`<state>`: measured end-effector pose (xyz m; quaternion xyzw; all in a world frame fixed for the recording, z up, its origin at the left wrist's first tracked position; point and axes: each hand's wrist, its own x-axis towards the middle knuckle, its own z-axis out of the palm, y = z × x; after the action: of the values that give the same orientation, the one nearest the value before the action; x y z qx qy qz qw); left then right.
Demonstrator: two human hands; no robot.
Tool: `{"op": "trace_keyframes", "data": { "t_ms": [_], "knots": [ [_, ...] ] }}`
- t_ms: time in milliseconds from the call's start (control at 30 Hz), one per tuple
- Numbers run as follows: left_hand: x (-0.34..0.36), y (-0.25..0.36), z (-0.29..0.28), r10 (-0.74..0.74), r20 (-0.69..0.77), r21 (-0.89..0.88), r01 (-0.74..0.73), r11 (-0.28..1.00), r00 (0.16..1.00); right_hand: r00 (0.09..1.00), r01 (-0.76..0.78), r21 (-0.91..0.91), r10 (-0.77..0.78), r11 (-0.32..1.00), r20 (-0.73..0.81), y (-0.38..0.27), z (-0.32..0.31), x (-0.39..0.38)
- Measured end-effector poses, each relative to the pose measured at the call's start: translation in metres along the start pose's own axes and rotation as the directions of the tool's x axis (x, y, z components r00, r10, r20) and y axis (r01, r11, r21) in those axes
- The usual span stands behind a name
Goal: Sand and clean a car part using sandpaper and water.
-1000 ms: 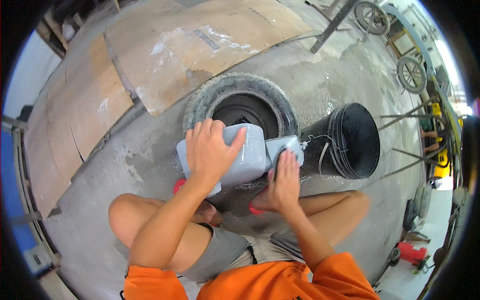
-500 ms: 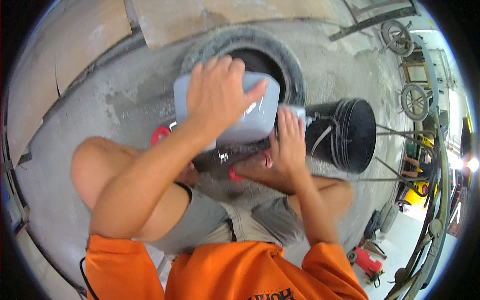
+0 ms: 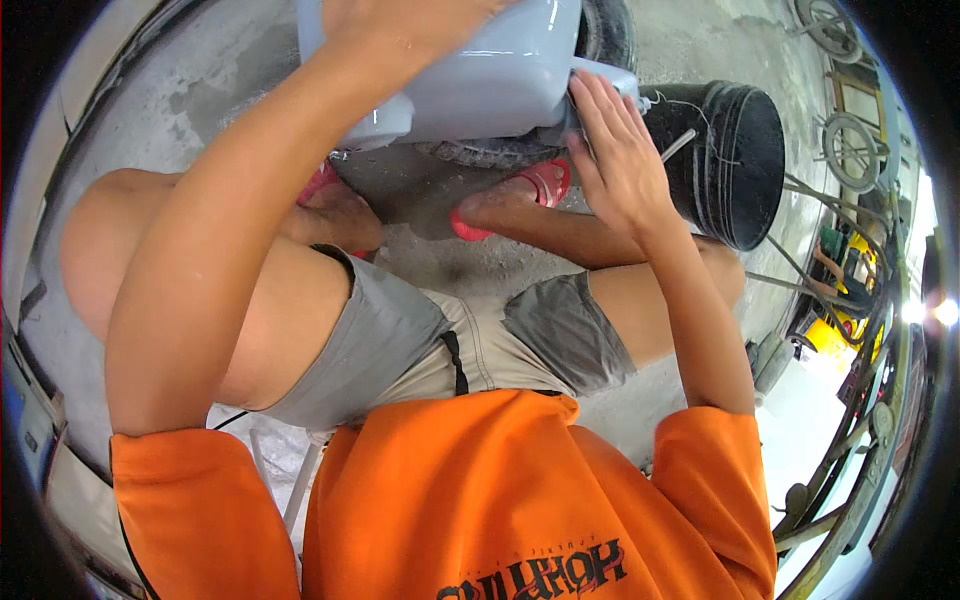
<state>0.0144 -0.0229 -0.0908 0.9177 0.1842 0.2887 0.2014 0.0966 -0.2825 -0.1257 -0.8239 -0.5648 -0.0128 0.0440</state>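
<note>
While the left hand (image 3: pixel 405 25) grips the top of a pale plastic container (image 3: pixel 470 85), the right hand (image 3: pixel 615 150) presses spread fingers (image 3: pixel 600 105) against its side, above a tyre (image 3: pixel 490 152) beside a black bucket (image 3: pixel 735 160).

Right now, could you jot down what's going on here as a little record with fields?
Held thing: pale grey plastic container
Left hand: on top of the container, partly cut off by the picture's edge
Right hand: flat against the container's right end
Under the container: tyre on the concrete floor
To the right: black bucket
Feet: red sandals
</note>
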Motion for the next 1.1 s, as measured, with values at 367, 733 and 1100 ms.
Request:
{"op": "trace_keyframes", "data": {
  "t_ms": [367,733,1100],
  "knots": [
    [-0.007,0.011,-0.008,-0.093,-0.003,-0.027,0.093,0.995,0.996,0.999,0.016,0.015,-0.017,1.0,0.032,-0.005,-0.003,0.006],
    [-0.004,0.015,-0.007,-0.121,0.048,-0.033,0.123,0.992,0.991,0.981,-0.196,-0.037,0.195,0.98,-0.013,0.014,0.015,-0.005],
    [-0.005,0.013,-0.004,-0.184,0.098,-0.064,0.19,0.98,0.978,0.942,-0.325,0.022,0.326,0.945,-0.077,0.01,0.039,0.0]
  ]
}}
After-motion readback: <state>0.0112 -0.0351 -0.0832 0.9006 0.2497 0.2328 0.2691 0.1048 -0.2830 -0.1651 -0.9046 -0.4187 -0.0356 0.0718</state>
